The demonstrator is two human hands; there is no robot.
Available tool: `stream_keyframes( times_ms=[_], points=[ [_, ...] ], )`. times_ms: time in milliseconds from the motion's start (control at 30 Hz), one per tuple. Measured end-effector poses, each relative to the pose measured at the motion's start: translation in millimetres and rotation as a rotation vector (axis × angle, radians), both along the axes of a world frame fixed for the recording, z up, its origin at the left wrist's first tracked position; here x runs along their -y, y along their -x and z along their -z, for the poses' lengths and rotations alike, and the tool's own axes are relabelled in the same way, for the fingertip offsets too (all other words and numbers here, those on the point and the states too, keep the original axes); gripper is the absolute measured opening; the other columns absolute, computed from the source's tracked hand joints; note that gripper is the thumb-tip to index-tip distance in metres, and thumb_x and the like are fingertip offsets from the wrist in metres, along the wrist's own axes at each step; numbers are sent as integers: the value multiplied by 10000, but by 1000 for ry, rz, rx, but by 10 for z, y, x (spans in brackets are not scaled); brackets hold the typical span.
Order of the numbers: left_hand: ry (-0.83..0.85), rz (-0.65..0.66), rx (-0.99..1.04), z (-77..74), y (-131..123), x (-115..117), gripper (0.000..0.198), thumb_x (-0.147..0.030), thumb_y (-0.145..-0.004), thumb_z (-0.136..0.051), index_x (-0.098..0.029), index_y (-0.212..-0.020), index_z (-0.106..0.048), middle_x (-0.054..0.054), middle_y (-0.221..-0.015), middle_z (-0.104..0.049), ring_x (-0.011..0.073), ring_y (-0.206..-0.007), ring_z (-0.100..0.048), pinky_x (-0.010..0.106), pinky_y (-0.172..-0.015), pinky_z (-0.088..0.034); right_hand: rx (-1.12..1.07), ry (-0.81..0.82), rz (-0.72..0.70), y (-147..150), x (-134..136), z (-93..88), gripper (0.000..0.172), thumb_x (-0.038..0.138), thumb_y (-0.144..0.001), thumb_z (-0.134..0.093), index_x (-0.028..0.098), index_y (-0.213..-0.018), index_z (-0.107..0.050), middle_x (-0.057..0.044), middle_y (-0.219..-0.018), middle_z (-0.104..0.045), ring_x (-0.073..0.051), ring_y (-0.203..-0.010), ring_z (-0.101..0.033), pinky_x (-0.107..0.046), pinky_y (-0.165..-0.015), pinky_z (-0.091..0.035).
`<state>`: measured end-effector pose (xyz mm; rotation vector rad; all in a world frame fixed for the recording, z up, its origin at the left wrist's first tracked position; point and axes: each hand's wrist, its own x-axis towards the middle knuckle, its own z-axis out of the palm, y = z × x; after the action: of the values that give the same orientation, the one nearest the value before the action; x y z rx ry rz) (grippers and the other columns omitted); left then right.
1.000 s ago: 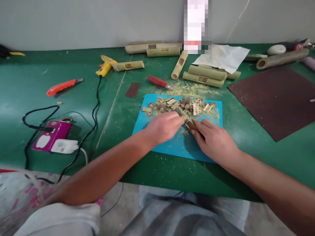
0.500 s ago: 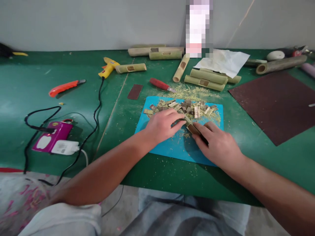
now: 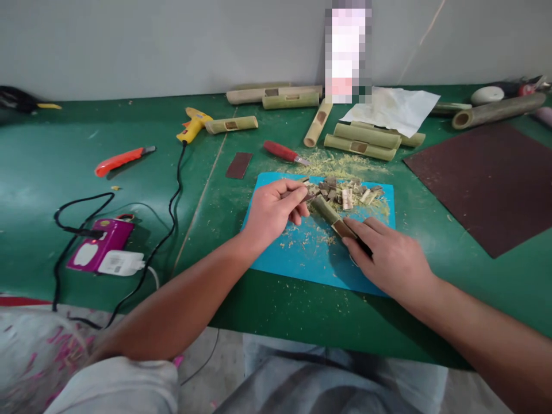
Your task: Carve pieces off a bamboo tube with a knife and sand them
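My left hand (image 3: 273, 210) is closed in a pinch on a small bamboo chip at the left edge of a pile of bamboo chips (image 3: 345, 192). The pile lies on the far part of a blue cutting mat (image 3: 310, 259). My right hand (image 3: 388, 259) rests on the mat with its fingers pressed on a short bamboo strip (image 3: 332, 217), which lies slanted toward the pile. Shavings are scattered over the mat between both hands.
On the green table lie a red-handled knife (image 3: 282, 152), an orange utility knife (image 3: 123, 160), a yellow glue gun (image 3: 194, 123) with black cord, a purple device (image 3: 101, 250), several cut bamboo tubes (image 3: 362, 141), white paper (image 3: 392, 106) and a large brown sheet (image 3: 487, 178).
My left hand has lifted off the strip, moved up and left, and closed on a small chip. My right hand stays on the bamboo strip.
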<state>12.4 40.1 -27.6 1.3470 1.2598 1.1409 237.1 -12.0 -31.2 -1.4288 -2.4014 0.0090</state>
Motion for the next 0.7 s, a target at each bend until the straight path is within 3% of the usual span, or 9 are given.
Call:
stream_keyframes(
  times_ms=[300, 700],
  points=[
    [-50, -15, -139, -39, -29, 32, 118, -225, -886, -630, -163, -806, -692, -41, -535, -605, 46, -422, -508, 148, -425, -426, -22, 40, -13, -8, -10, -5, 330, 370, -987, -498, 197, -1193, -690, -40, -898, -723, -161, -669, -639, -292, -500, -347],
    [22, 54, -83, 51, -2, -5, 168, -231, -893, -577, -135, -975, -687, 6, -640, -693, 80, -410, -555, 194, -397, -432, -31, 33, -19, -20, -11, -5, 324, 362, -984, -504, 191, -1183, -693, -34, -845, -704, -166, -665, -641, -295, -507, -352]
  ],
)
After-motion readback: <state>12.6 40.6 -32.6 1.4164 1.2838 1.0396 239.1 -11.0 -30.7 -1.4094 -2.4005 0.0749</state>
